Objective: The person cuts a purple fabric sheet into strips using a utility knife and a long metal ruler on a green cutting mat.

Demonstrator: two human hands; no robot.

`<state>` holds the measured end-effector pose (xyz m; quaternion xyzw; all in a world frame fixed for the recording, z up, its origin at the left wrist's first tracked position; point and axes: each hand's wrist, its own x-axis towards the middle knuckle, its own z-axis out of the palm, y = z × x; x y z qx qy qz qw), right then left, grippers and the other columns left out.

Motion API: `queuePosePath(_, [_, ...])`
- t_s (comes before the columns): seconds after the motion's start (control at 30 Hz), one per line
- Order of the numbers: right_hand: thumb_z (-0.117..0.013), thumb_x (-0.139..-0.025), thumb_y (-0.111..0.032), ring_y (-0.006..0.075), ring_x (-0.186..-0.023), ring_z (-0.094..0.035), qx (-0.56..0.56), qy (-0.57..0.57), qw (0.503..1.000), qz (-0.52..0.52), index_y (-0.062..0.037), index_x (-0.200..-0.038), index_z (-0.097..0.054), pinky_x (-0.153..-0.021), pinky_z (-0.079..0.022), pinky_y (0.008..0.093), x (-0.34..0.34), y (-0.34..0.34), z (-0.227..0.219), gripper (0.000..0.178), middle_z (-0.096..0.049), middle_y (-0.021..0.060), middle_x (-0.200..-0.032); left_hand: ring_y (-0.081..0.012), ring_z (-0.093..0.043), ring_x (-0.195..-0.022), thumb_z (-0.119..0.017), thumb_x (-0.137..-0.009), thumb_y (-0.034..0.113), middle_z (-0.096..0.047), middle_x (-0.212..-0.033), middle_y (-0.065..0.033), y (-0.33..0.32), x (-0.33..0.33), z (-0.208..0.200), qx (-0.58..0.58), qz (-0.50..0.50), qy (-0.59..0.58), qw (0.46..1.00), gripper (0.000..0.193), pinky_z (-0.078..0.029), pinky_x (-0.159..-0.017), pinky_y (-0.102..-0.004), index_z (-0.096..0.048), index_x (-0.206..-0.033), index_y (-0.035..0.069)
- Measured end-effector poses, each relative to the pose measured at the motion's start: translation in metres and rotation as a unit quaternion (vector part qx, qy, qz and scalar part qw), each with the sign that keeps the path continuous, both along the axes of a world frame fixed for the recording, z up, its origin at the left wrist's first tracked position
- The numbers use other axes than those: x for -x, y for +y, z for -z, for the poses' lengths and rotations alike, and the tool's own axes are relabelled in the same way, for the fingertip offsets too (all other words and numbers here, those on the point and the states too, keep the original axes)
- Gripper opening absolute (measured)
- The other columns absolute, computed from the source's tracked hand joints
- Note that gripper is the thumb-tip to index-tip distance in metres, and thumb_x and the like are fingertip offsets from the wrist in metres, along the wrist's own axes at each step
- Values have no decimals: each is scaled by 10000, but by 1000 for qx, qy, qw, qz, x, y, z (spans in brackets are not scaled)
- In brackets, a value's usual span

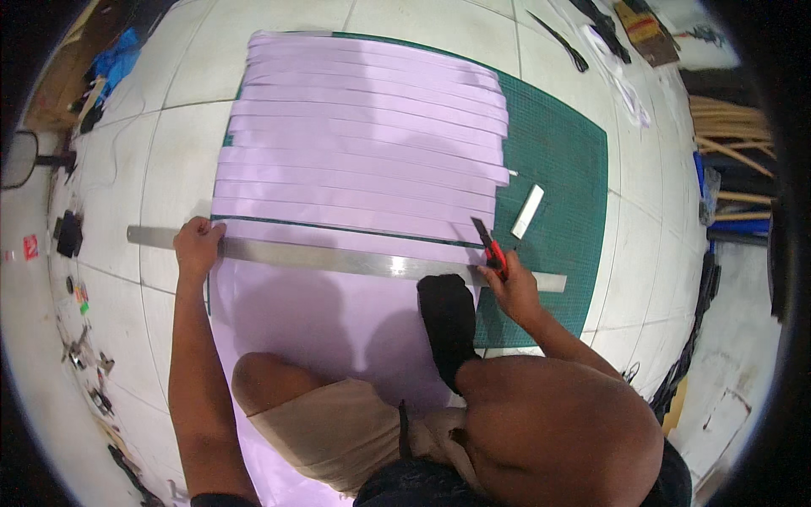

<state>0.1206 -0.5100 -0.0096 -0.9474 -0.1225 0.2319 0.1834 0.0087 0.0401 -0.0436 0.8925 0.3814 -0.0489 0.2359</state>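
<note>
Left hand (198,247) at nine o'clock gripped the steel ruler (372,260); right hand (514,291) at three clutched a red cutter (493,253)! At four, a socked foot (447,317) seemingly stopped slippage across lilac sheeting (291,313); strips (363,127) lay at twelve.

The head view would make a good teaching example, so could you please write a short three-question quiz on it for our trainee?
1. Which of the person's hands holds the red-and-black utility knife?
2. True or false: the long, flat silver metal ruler extends past both side edges of the pale lilac sheet.
3. Fill in the colour: the small white rectangular block lies on the ____ gridded cutting mat.

Key:
1. The right hand.
2. True.
3. Green.
</note>
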Motion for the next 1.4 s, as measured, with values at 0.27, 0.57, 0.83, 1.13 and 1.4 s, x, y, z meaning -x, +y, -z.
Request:
queuePosePath(0.27, [-572, -960, -281, 399, -755, -681, -29, 40, 975, -219, -70, -1177, -501, -651, -531, 500, -6, 80, -39, 310, -679, 185, -815, -246, -648, -741, -729, -735, 291, -682, -770, -143, 17, -35, 0, 39, 47, 82, 995, 317, -509, -698, -387, -687, -820, -11])
queuePosePath(0.57, [-475, -989, -271, 383, -699, -657, -33, 61, 904, -422, -54, -1191, -478, -582, -517, 511, -1, 219, -15, 297, -662, 178, -837, -237, -625, -673, -733, -704, 235, -660, -694, -131, 34, -29, 11, 109, 46, 86, 989, 275, -494, -642, -378, -700, -779, -27])
queuePosePath(0.83, [-500, -952, -200, 369, -665, -659, -48, 41, 886, -459, 1, -1157, -475, -555, -520, 499, 16, 319, 1, 289, -665, 165, -778, -303, -654, -692, -729, -671, 256, -681, -742, -197, 40, -39, 4, 49, 114, 127, 984, 320, -508, -667, -427, -694, -743, -55])
queuePosePath(1.13, [-511, -923, -137, 366, -736, -695, -31, 42, 889, -454, 14, -1140, -483, -608, -548, 490, 20, 368, 3, 265, -686, 193, -840, -359, -669, -781, -720, -718, 315, -690, -801, -200, 56, -40, 33, -28, 241, 180, 953, 304, -531, -744, -444, -711, -730, 12])
queuePosePath(1.4, [-516, -920, -123, 364, -788, -701, -7, 101, 894, -437, -16, -1150, -482, -669, -546, 481, 2, 372, -17, 257, -691, 190, -881, -318, -669, -742, -716, -733, 306, -700, -795, -181, 41, -51, 22, 32, 184, 181, 966, 314, -526, -703, -428, -718, -776, -6])
